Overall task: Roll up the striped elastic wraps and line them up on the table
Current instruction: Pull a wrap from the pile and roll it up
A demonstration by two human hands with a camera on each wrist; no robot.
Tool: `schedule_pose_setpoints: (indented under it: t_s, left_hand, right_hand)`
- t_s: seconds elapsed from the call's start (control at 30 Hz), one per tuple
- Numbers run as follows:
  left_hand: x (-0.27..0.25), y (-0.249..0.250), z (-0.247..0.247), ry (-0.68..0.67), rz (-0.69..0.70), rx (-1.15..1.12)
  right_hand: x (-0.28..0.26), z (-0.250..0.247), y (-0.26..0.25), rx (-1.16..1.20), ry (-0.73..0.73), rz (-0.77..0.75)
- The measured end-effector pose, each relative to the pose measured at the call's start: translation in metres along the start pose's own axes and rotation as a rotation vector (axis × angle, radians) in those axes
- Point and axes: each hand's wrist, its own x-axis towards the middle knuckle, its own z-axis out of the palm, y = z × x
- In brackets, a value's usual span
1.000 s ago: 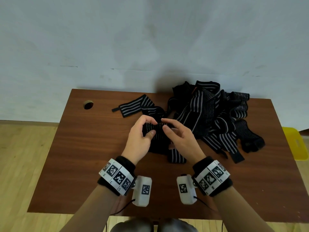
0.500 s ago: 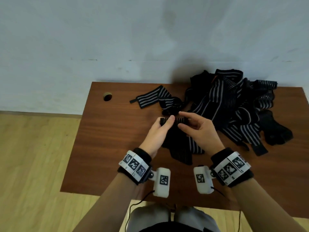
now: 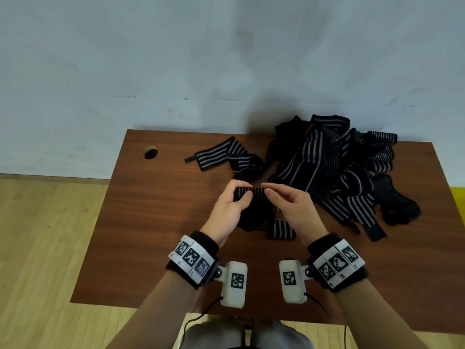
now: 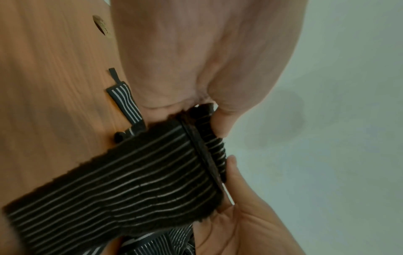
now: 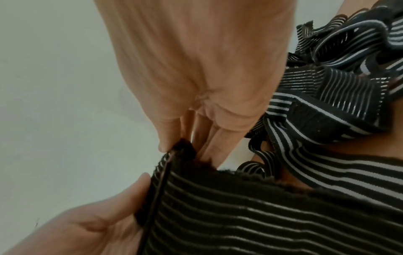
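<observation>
1. The brown wooden table (image 3: 156,222) stands against a pale wall, and everything else here sits on it or above it.
2. The pile of striped wraps (image 3: 334,167) lies tangled on the table's far right part, black with pale stripes, reaching almost to the back edge.
3. 1 loose wrap (image 3: 221,154) stretches flat leftward from the pile, its narrow tab end pointing toward the cable hole (image 3: 151,152) in the table's far left corner.
4. The striped wrap being rolled (image 3: 251,195) is held up over the table's middle, just in front of the pile. Its top edge is folded over into a first narrow turn, and its tail hangs down to the tabletop.
5. The left hand (image 3: 227,210) pinches the left end of that folded edge, thumb in front, fingers curled behind.
6. The right hand (image 3: 292,207) pinches the right end the same way, thumb and forefinger closed on the fold, the other fingers loosely bent.
7. Both wrists carry black bands with white marker tags.
</observation>
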Motion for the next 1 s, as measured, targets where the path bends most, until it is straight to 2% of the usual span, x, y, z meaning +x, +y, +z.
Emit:
schedule_pose_setpoints:
  t_s: [0.17,0.3,0.43,0.5,0.6,0.67,0.83,0.93,1.0]
  left_hand:
    - [0.001,0.000,0.002,0.018,-0.173,-0.106]
    - [0.000,0.001,0.000,0.011,-0.167,0.104]
    - [0.000,0.006,-0.001,0.004,-0.159,-0.088]
    - [0.000,0.006,0.001,0.002,-0.131,-0.107]
    - [-0.003,0.004,0.005,-0.011,-0.043,-0.085]
    - [-0.003,0.003,0.007,-0.040,-0.010,-0.034]
    - [-0.003,0.002,0.009,-0.029,-0.069,0.017]
    - [-0.003,0.003,0.014,0.026,-0.119,-0.077]
    - [-0.004,0.008,0.021,0.082,-0.146,-0.221]
  right_hand:
    - [-0.002,0.000,0.003,-0.130,0.026,-0.110]
    - [-0.006,-0.002,0.007,-0.291,0.039,-0.228]
    - [-0.009,-0.011,0.013,-0.266,-0.041,-0.204]
    - [-0.008,-0.012,0.015,-0.210,-0.050,-0.153]
    - [-0.008,-0.007,0.012,0.037,-0.041,0.096]
    - [-0.010,-0.003,0.009,0.078,-0.059,0.171]
    - [-0.012,-0.005,0.010,-0.009,-0.057,0.042]
    - [-0.010,-0.003,0.011,-0.010,-0.049,-0.001]
    - [-0.009,0.005,0.010,-0.024,-0.018,-0.017]
